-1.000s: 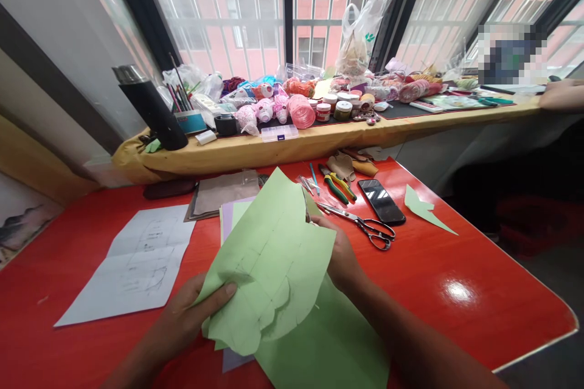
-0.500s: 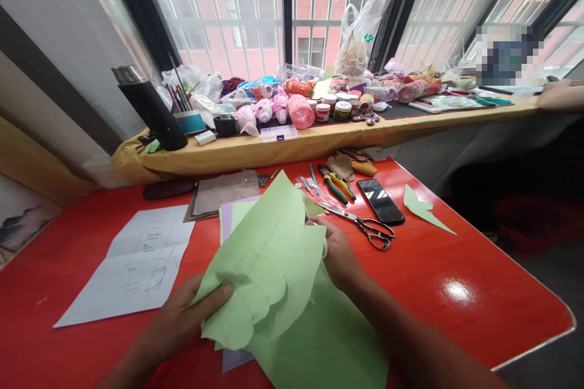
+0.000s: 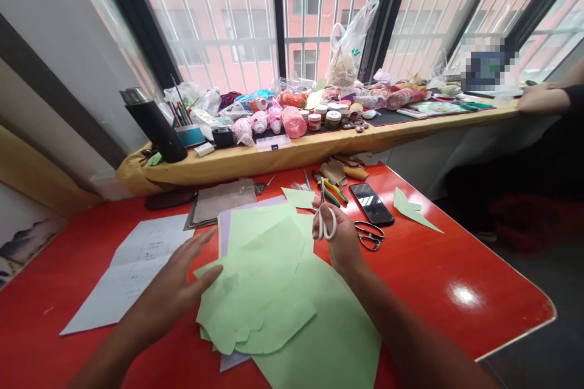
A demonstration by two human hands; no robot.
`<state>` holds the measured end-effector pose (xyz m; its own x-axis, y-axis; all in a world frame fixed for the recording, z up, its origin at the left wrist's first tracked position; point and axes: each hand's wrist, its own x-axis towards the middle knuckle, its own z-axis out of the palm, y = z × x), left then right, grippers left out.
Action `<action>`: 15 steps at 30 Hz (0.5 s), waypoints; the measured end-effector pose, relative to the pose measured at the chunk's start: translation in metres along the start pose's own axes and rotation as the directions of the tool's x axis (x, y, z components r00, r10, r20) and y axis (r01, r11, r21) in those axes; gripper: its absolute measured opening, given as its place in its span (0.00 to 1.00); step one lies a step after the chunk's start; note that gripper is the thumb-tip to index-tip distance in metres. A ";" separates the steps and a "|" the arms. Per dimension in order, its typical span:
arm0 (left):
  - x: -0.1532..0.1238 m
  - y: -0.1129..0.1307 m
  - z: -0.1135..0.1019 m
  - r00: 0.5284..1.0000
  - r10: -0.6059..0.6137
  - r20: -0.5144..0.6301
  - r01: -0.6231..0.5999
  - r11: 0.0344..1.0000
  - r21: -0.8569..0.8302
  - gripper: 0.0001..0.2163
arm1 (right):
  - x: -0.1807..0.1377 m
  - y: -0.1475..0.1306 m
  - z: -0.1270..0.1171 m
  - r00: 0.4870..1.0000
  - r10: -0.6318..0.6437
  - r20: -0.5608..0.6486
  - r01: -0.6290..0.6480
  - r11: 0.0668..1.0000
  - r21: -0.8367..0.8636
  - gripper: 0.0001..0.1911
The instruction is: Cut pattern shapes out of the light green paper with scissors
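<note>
My right hand (image 3: pixel 342 243) is closed on a pair of small scissors (image 3: pixel 327 226) with white handles, blades pointing up and away. To the left, my left hand (image 3: pixel 176 282) hovers with its fingers apart and nothing in them. Its thumb is by the edge of a cut green paper piece (image 3: pixel 255 285) with scalloped lower edges. That piece lies on larger green sheets (image 3: pixel 340 328), with a lilac sheet (image 3: pixel 224 237) showing beneath. A green scrap (image 3: pixel 300 197) rests behind the pile.
Black-handled scissors (image 3: pixel 370 234) are partly behind my right hand, near a phone (image 3: pixel 371 203), pliers (image 3: pixel 335 193) and another green offcut (image 3: pixel 416 211). A drawn pattern sheet (image 3: pixel 137 267) lies left. The sill carries a thermos (image 3: pixel 155 127) and craft supplies. Another person's arm (image 3: pixel 545 97) rests at right.
My left hand has let go of the cut green paper, which now lies flat on the pile. My right hand has drawn the white-handled scissors away from the paper and tipped them upright.
</note>
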<state>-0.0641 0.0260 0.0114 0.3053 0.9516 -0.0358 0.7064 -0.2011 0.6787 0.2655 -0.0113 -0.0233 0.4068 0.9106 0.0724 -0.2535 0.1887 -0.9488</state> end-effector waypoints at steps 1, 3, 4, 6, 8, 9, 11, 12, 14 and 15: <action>0.006 0.011 0.002 0.999 0.043 -0.011 -0.043 0.998 0.051 0.35 | 0.002 0.001 -0.001 1.000 -0.003 -0.015 0.004 1.000 0.013 0.26; 0.023 0.040 0.011 0.968 0.244 0.061 -0.251 0.952 0.177 0.29 | 0.005 0.006 -0.003 0.999 0.002 -0.034 -0.001 0.999 0.033 0.26; 0.035 0.056 0.020 0.928 0.346 0.139 -0.371 0.898 0.237 0.25 | 0.006 0.010 -0.004 0.999 0.009 -0.038 -0.008 0.999 0.038 0.26; 0.065 0.086 0.045 0.815 0.464 0.347 -0.574 0.727 0.376 0.21 | 0.009 0.019 -0.004 0.999 0.027 -0.037 -0.025 0.999 0.041 0.26; 0.098 0.109 0.074 0.771 0.493 0.402 -0.633 0.658 0.407 0.21 | 0.011 0.027 -0.003 0.999 0.044 -0.026 -0.043 0.998 0.039 0.28; 0.114 0.118 0.089 0.771 0.493 0.404 -0.636 0.641 0.431 0.21 | 0.012 0.031 -0.003 0.998 0.051 -0.021 -0.050 0.998 0.038 0.29; 0.144 0.128 0.116 0.779 0.482 0.401 -0.627 0.616 0.477 0.18 | 0.015 0.036 -0.004 0.998 0.059 -0.012 -0.058 0.998 0.034 0.30; 0.157 0.130 0.127 0.783 0.474 0.403 -0.622 0.607 0.496 0.18 | 0.016 0.038 -0.004 0.998 0.061 -0.009 -0.061 0.998 0.033 0.30; 0.176 0.130 0.143 0.792 0.444 0.419 -0.610 0.595 0.524 0.19 | 0.018 0.040 -0.005 0.998 0.067 -0.009 -0.067 0.997 0.033 0.30; 0.182 0.129 0.149 0.792 0.430 0.433 -0.610 0.590 0.529 0.18 | 0.019 0.040 -0.005 0.997 0.070 -0.011 -0.070 0.997 0.035 0.29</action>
<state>0.1775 0.1389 -0.0167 0.8223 0.5665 -0.0537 0.5685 -0.8219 0.0344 0.2675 0.0113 -0.0618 0.3976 0.9176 0.0020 -0.3122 0.1373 -0.9400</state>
